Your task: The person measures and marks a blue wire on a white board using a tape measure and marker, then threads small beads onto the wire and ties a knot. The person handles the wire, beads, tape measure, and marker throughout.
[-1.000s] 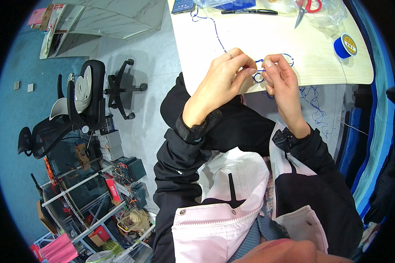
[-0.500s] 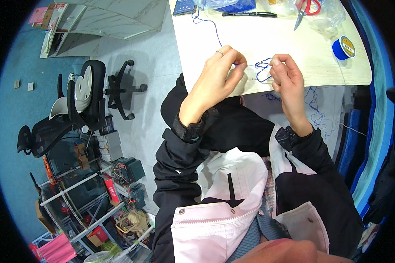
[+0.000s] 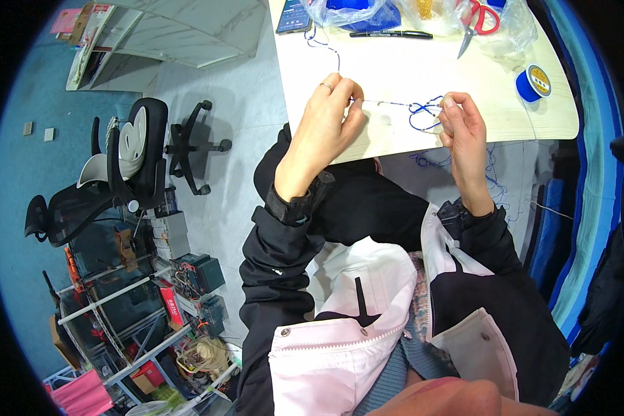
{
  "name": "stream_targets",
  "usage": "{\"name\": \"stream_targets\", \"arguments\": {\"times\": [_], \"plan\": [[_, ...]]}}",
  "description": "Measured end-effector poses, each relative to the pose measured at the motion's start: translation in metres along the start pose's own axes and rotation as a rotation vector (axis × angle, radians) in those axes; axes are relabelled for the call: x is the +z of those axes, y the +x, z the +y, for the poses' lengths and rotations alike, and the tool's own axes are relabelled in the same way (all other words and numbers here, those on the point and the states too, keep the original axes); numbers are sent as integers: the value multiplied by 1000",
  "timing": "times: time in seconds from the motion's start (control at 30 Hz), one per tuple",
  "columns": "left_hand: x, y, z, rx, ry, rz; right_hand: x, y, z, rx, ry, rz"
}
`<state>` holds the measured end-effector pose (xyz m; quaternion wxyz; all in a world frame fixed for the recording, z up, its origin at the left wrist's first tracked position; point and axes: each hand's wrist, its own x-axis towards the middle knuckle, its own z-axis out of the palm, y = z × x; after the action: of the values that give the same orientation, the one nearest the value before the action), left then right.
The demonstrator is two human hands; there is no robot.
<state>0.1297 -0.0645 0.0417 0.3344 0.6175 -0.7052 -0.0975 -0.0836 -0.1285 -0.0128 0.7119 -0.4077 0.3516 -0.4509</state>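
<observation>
A blue beaded cord (image 3: 423, 108) is stretched between my two hands over the near edge of the table. My left hand (image 3: 326, 114) pinches it, and another length runs from those fingers toward the phone. My right hand (image 3: 464, 125) is closed on looped cord, with several loops lying just left of its fingertips. Small beads show along the stretched part. More tangled blue cord (image 3: 433, 160) hangs below the table edge, near my right wrist. The exact fingertip contact is too small to make out.
On the pale table (image 3: 395, 62) lie a phone (image 3: 294, 16), a black pen (image 3: 391, 34), red-handled scissors (image 3: 477, 26), clear plastic bags (image 3: 516, 28) and a blue spool (image 3: 533, 84). An office chair (image 3: 121, 156) and a cluttered rack (image 3: 128, 305) stand to the left.
My hands have drawn apart, the left moving left and the right slightly right. More cord shows stretched between them, and the loops have shifted right.
</observation>
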Motion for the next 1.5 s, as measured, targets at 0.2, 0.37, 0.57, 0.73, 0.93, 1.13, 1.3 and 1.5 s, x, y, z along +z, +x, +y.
{"name": "stream_targets", "arguments": {"times": [0.2,0.37,0.57,0.73,0.93,1.13,1.3,1.5], "plan": [[-2,1,-4,-50,12,-13,-5,1,-2,-34,-3,21],[-2,0,-3,-146,-22,-64,-4,1,2,3,3,31],[-3,1,-2,-206,-78,-52,-4,-1,4,42,10,-15],[-4,0,2,-161,-67,7,0,-3,5,51,13,-28],[-3,1,2,-17,111,55,3,-6,4,59,0,-61],[4,3,7,-260,-353,-55,7,-8,1,66,-40,-97],[2,2,12,-127,-56,-47,5,-6,-1,73,-108,-138],[-5,-1,11,-56,8,112,8,2,3,-252,-341,-38]]}}
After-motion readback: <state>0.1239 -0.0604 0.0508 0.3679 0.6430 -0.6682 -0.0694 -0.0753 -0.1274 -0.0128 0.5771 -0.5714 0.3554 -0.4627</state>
